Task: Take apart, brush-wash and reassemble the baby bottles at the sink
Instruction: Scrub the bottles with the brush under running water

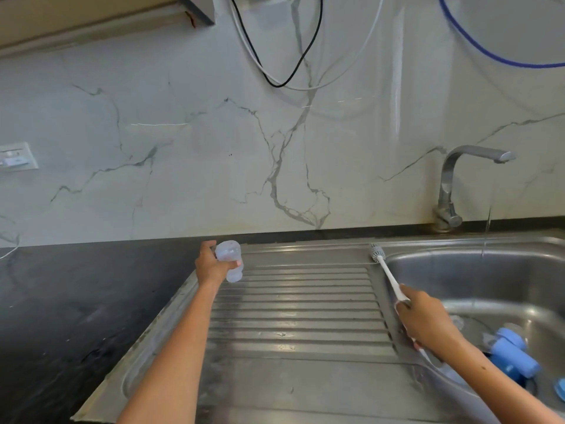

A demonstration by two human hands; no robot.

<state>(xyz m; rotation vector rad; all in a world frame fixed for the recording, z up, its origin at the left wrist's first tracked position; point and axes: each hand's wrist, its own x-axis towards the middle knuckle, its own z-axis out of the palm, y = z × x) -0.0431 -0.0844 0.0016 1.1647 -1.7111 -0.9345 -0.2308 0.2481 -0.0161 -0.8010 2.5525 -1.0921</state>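
The left hand (pixel 211 264) grips a clear bottle (pixel 230 261) at the drainboard's (pixel 299 313) far left: light, rigid, probably wet-slippery, best held round its body. The right hand (pixel 428 319) clasps the brush (pixel 385 270) handle.

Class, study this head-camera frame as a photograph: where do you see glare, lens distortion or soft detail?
Head view: glare streaks the marble wall and the draining board; wide-angle bending curves the counter edge; the clear bottle in the left hand looks soft; the brush held by the right hand stays fairly crisp.
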